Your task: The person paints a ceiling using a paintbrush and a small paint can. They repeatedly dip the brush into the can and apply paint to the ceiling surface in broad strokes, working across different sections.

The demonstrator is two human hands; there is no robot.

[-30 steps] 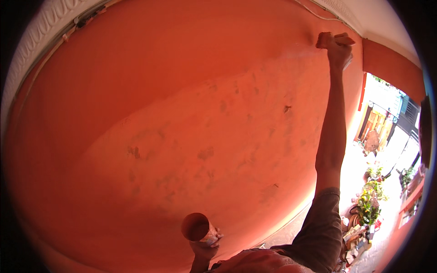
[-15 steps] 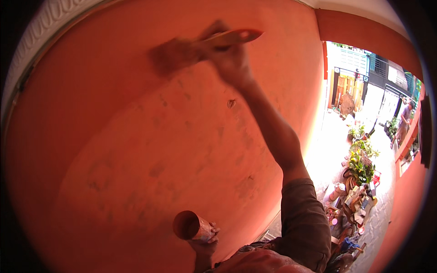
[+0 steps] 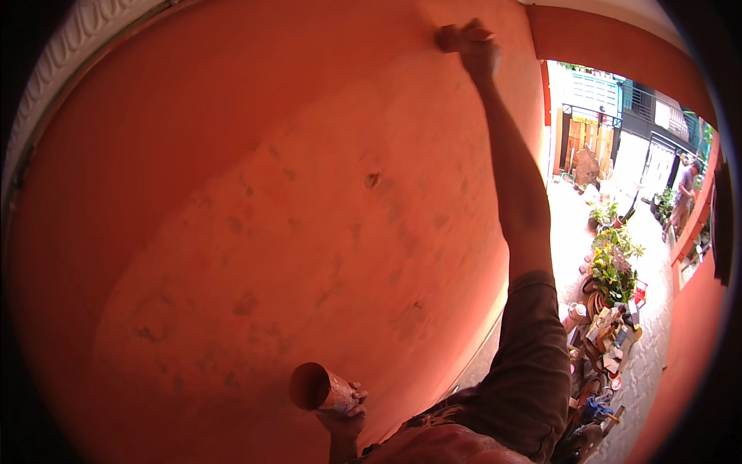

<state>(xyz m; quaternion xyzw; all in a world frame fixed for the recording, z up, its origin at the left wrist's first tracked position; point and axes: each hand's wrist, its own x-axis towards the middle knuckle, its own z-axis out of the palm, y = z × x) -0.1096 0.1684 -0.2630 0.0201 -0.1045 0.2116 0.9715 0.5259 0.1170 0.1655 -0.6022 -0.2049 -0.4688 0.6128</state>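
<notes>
At the upper right of the wall, my right hand (image 3: 481, 56) is closed round a paintbrush (image 3: 448, 39), its bristles against the surface. Motion blurs the brush a little. The orange-red wall (image 3: 309, 224) has a darker, freshly coated band along its top and left; the lighter middle shows grey patches and a small hole. Low in front of the wall, my left hand (image 3: 348, 414) grips a paint-smeared cylindrical container (image 3: 328, 390). Its dark round mouth tilts toward the left, and what is inside cannot be made out.
Right of the wall lies a bright paved yard with potted plants (image 3: 614, 263) and a heap of mixed items (image 3: 610, 340). A person (image 3: 685, 193) stands at the far right, near a gate. White moulding (image 3: 77, 46) edges the ceiling at the upper left.
My right hand has swept the paintbrush rightward and slightly upward along the top of the wall, the arm stretching further. My left hand with the container has barely shifted.
</notes>
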